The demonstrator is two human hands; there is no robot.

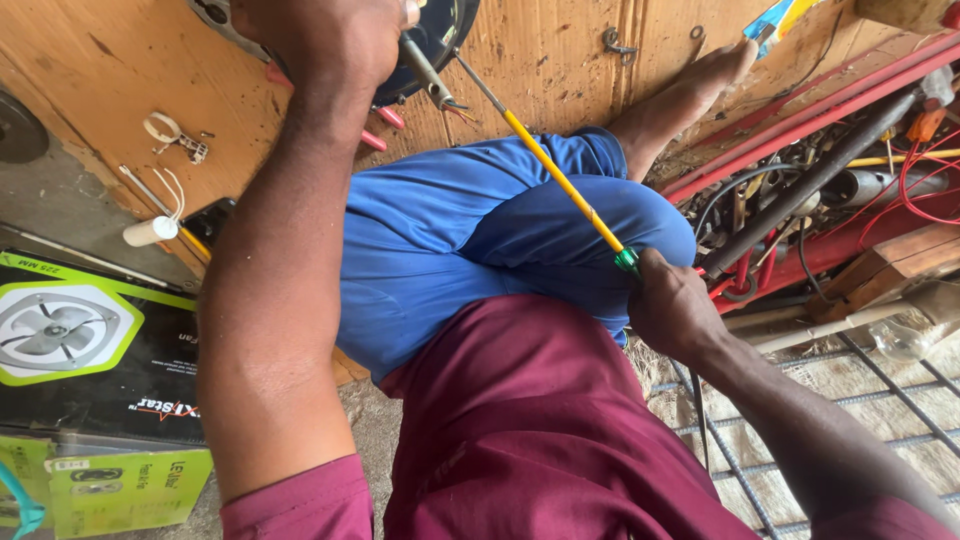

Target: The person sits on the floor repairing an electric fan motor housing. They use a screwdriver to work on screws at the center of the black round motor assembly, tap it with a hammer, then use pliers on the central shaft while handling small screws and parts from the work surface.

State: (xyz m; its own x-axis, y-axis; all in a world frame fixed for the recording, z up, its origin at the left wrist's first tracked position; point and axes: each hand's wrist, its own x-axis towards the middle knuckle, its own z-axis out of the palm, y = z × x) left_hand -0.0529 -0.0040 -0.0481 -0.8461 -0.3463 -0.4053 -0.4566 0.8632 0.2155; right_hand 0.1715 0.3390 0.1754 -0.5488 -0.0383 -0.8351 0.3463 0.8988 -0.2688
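The right hand (pixel 672 310) is closed tight around a long yellow screwdriver (pixel 555 172). The left hand (pixel 325 35) is curled shut, gripping a dark round part (pixel 440 30) on the wooden bench (pixel 120 70).

Hands: right hand (pixel 672 308) gripping yellow screwdriver (pixel 560 178)
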